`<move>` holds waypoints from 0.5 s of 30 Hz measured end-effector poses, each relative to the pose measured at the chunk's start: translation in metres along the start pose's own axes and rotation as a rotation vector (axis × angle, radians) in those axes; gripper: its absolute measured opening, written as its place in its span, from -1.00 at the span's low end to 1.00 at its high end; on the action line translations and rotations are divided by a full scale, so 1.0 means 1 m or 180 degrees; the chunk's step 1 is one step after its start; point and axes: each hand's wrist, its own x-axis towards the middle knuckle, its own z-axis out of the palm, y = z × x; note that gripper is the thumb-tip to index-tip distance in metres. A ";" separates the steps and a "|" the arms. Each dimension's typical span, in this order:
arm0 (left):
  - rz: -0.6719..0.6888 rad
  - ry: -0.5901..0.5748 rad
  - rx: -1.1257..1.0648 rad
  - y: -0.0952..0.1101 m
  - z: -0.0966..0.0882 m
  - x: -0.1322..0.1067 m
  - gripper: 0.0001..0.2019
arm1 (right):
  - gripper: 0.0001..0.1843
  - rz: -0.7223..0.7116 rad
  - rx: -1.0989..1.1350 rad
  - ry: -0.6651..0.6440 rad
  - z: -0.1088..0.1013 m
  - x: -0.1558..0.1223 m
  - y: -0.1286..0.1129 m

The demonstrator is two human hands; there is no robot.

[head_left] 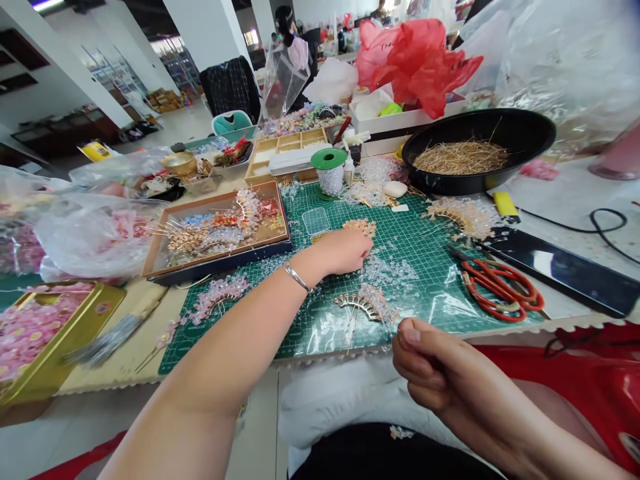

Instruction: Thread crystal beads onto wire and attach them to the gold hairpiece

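My left hand [343, 252], with a silver bangle [297, 277] on its wrist, lies palm down on a green cutting mat [430, 263]. Its fingertips are curled out of sight among loose transparent beads [387, 270]. A gold comb-shaped hair ornament [361, 307] lies on the mat just below that hand. Above the mat's near edge, my right hand [425, 367] hangs with its fingers curled against the thumb. No object shows between them. Red-handled scissors [500, 290] rest at the mat's right side, well away from both hands.
A wooden tray of beaded ornaments [220, 260] borders the mat on the left. Behind stand a green-topped spool [329, 170] and a black basin of straw [530, 133]. A gold tin [95, 313] and plastic bags [95, 237] lie left. A person stands far back.
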 end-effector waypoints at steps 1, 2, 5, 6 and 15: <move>-0.0009 0.0002 0.0005 -0.001 0.001 -0.001 -0.83 | -0.56 0.0006 -0.0004 -0.0014 0.002 -0.001 0.002; -0.0013 0.0007 0.0011 -0.001 0.001 -0.002 -0.83 | -0.57 0.0017 -0.0010 -0.0025 0.004 -0.002 0.004; 0.0018 0.0035 0.0021 -0.002 0.001 -0.006 -0.82 | -0.58 0.0047 -0.0036 -0.0072 0.010 -0.007 0.010; 0.0035 0.0052 0.0015 -0.001 0.001 -0.007 -0.81 | -0.58 0.0058 -0.0044 -0.0090 0.012 -0.009 0.011; 0.0046 0.0233 -0.0255 -0.002 0.004 -0.012 -0.82 | -0.57 0.0102 -0.0095 -0.0138 0.011 -0.008 0.018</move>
